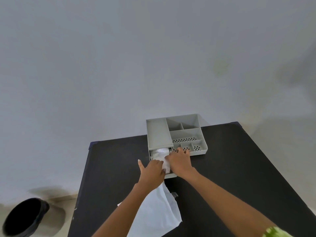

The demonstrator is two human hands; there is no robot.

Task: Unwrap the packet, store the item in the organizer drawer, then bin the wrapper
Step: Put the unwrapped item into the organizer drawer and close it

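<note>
Nearest to me, a green sleeve edge shows on my right arm at the bottom of the view. On the black tabletop, on my side of the grey organizer, lies the white wrapper. It is flat and empty, and my left forearm crosses over its near part. Its far tip reaches up to the front of the open drawer.

My left hand rests at the front left of the drawer, the thumb stretched out to the left. Its fingers are spread loosely and press down on the white item; they are not closed around it. My right hand is just beside the left one, over the right side of the drawer. Its fingers are bent onto the item and the drawer edge, but I cannot tell whether they grip it or only push it.

The item, a soft white cloth-like thing, lies inside the drawer, which is pulled out from under the left part of the organizer. The organizer stands at the far edge of the tabletop, its top compartments to the right of the drawer.

Down on the floor, far left of the organizer, stands a black bin.
</note>
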